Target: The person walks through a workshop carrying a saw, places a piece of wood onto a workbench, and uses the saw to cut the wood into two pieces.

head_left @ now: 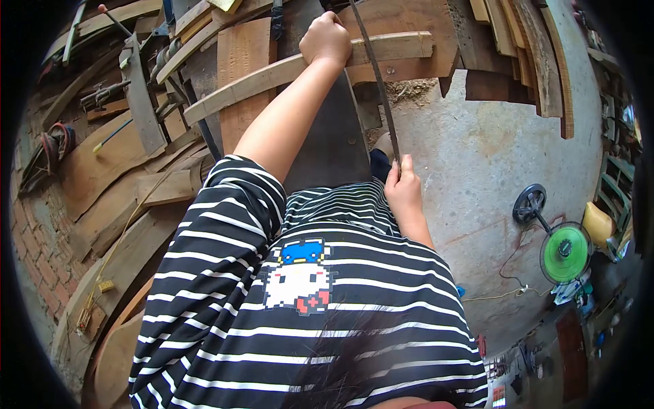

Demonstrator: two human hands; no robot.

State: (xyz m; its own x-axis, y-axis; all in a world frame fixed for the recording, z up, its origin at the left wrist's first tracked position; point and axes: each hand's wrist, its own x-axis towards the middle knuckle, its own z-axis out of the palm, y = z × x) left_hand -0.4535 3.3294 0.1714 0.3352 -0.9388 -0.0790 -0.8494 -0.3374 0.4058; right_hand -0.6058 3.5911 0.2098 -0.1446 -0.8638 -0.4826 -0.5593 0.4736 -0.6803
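Note:
My left hand is closed in a fist at the far end of my outstretched arm, over a long curved wooden strip; what its fingers hold is hidden. In my right hand, close to my body, is the near end of a long, thin dark bar. The bar runs up past the right side of my left hand and out of the top of the view, crossing over the wooden strip. Beneath the strip lie a brown board and a dark flat surface.
Stacked planks stand at the upper right. Clamps and curved wood pieces fill the left side. On the concrete floor at right is a green fan with a cable. Wood shavings lie near the bench.

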